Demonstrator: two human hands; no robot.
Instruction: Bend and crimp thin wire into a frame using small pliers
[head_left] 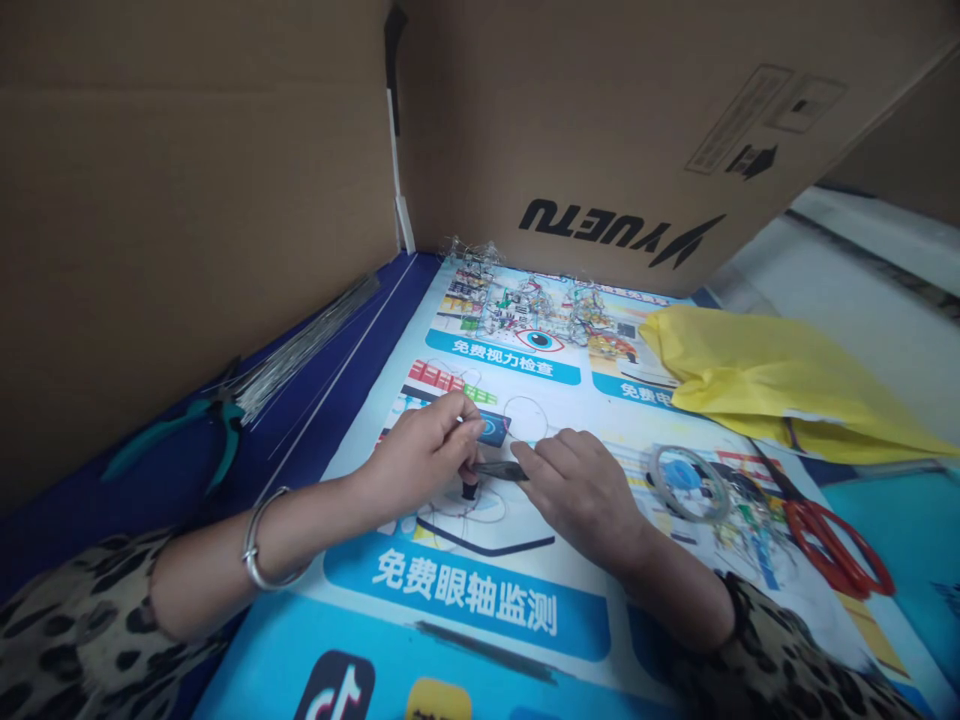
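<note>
My left hand [427, 445] is closed in a pinch on a thin wire [525, 418] that loops up into a ring above my fingers. A small black piece [469, 490] sits under that hand. My right hand [577, 490] is closed round a dark slim tool [499, 470] whose tip meets the wire between both hands. Both rest on a printed blue and white poster [465, 610]. A silver bangle [259, 545] circles my left wrist.
Teal-handled pliers [191, 430] and a bundle of straight wires [307, 345] lie at the left. Finished wire pieces [540, 305] are heaped at the back. A yellow bag [780, 385], tape roll [686, 480] and red scissors [832, 545] lie right. Cardboard walls [187, 200] enclose the back and left.
</note>
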